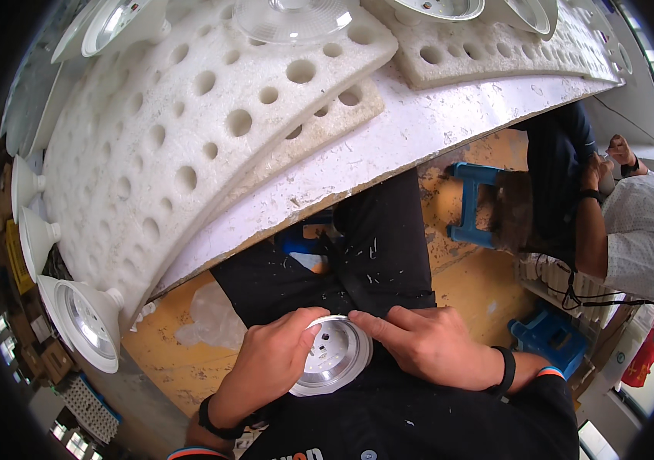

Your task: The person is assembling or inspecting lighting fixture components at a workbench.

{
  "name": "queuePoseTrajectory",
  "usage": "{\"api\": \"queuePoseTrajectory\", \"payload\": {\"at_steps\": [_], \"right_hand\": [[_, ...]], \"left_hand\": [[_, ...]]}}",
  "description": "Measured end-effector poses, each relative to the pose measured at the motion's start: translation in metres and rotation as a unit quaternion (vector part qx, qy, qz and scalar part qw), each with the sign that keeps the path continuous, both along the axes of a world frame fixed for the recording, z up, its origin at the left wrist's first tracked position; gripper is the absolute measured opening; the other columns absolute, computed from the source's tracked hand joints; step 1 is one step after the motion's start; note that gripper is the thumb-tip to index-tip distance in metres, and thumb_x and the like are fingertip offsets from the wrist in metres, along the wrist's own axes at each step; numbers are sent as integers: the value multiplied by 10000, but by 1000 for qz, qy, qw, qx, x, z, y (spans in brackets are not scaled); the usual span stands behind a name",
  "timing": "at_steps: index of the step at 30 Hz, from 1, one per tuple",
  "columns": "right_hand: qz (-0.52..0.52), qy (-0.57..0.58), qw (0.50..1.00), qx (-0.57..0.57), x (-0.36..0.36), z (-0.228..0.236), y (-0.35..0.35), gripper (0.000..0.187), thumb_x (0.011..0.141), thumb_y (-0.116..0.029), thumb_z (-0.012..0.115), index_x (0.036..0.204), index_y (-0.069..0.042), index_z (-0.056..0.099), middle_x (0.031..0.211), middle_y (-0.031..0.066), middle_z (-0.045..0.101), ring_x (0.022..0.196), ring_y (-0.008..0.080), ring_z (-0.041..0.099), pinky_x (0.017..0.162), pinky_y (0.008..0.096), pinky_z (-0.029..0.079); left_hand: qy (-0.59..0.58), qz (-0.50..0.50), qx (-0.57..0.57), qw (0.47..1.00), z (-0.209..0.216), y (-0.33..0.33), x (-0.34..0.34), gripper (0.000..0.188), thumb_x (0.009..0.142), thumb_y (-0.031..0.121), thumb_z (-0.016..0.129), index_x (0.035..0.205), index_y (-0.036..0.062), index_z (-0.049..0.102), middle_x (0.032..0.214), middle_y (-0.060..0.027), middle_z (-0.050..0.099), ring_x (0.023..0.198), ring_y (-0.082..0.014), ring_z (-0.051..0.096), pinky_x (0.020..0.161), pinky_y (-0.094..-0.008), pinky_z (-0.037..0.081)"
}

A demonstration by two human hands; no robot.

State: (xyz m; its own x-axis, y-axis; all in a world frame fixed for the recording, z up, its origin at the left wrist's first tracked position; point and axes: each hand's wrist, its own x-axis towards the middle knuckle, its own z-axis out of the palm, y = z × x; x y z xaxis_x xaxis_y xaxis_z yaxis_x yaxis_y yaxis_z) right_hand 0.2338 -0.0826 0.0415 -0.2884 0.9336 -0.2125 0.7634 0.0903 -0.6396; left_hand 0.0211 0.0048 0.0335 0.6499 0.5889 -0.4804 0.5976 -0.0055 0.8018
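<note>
Over my lap I have a round white lamp housing (333, 374), its open face turned up, showing a shiny inner ring and a pale board with a small dark square in the middle. My left hand (271, 359) is closed on its left rim, thumb over the edge. From the other side, my right hand (428, 346) reaches the upper right rim with the index finger stretched onto it and the other fingers curled. Whatever those curled fingers may hold is hidden. A clear ribbed lens cover (294, 21) lies on the foam board at the top.
White foam boards (215, 115) full of round holes lie on the white table (434, 115) ahead. More lamp housings (85, 322) stand along the left edge and at the top. At right, a person (641, 222) sits near a blue stool (469, 205); another blue stool (549, 337) stands nearer.
</note>
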Motion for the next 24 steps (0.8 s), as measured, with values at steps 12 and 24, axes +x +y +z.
{"api": "queuePoseTrajectory", "payload": {"at_steps": [12,24], "right_hand": [[10,4,1000,25,0,-6,0,485,712,-94,635,1196,-109,611,721,26,524,559,182,612,462,305,468],[67,18,997,36,-6,-5,28,466,732,-85,617,1197,-102,601,727,27,543,595,190,637,452,316,480]], "left_hand": [[12,-38,-2,999,-6,5,2,195,898,34,528,1078,27,603,894,-190,670,826,-361,670,705,-406,534],[27,-69,28,997,-10,6,6,162,892,57,553,1046,31,598,839,-201,659,772,-378,658,652,-431,522]]}}
